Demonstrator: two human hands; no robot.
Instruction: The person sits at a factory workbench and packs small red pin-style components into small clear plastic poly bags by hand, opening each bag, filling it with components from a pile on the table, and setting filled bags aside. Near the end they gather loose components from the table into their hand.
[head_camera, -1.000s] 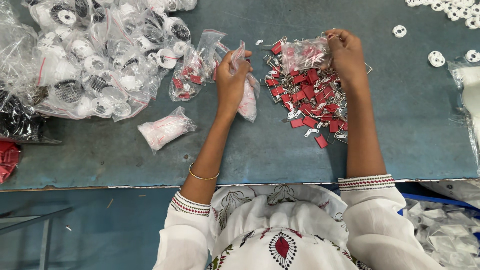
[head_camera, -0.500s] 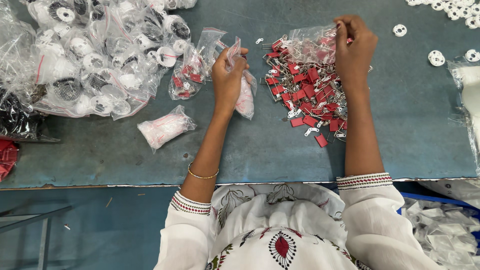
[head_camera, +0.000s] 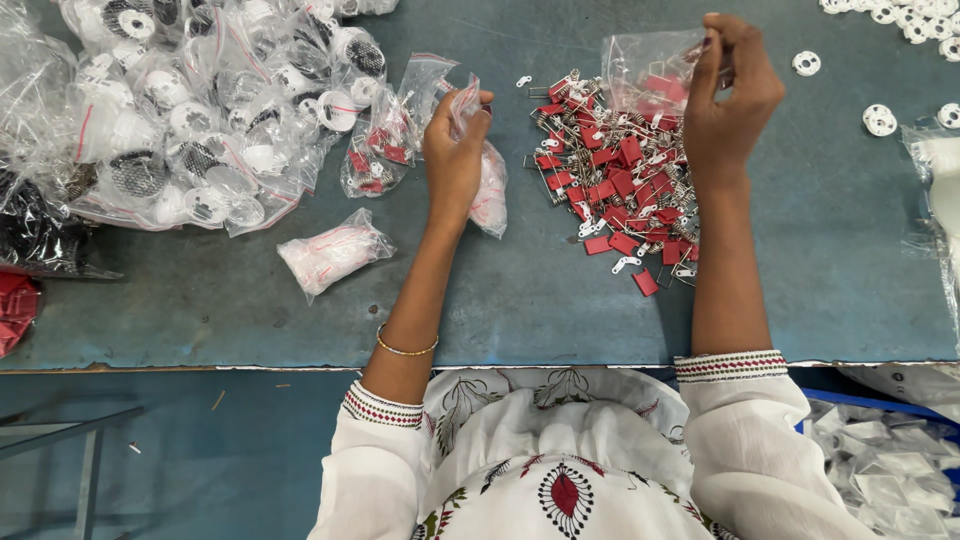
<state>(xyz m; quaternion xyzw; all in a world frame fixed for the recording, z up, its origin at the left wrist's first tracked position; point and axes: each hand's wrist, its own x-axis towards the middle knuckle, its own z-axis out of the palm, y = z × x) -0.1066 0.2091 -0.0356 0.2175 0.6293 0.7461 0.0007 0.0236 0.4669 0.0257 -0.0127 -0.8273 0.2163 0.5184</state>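
Observation:
My left hand (head_camera: 455, 150) pinches the mouth of a small clear plastic bag (head_camera: 488, 185) with pale parts in it, which hangs down beside the wrist. My right hand (head_camera: 733, 95) is raised over a loose heap of red tags and metal springs (head_camera: 625, 185), its fingers closed on the edge of a clear bag (head_camera: 650, 70) that holds some red pieces. Both hands hover above the blue-grey table (head_camera: 560, 300).
A big pile of bagged white and black round parts (head_camera: 190, 110) fills the back left. A small sealed bag of white parts (head_camera: 333, 253) lies in front of it, and a bag of red pieces (head_camera: 380, 150) beside it. White discs (head_camera: 880, 120) are scattered at the right. More clear bags (head_camera: 900, 470) lie below the table edge.
My right hand has lifted the clear bag up off the red heap and away from me. My left hand has shifted slightly with its bag.

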